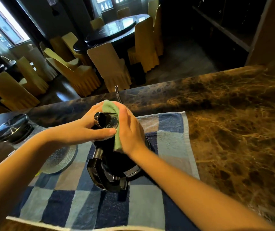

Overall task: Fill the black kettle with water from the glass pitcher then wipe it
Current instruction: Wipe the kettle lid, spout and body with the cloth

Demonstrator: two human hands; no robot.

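At frame centre, one black kettle (115, 162) stands on one blue checked towel (86, 205), its lid (107, 120) on, so its contents are hidden. The left hand (86, 127) grips the kettle's top. The right hand (130, 134) wraps one green cloth (110, 107) against its side. At lower left sits one textured glass vessel (60, 159); whether it holds water is unclear.

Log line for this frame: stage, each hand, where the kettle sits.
stage: wiping | left hand: grips black kettle top | right hand: holds green cloth against kettle | kettle: on checked towel
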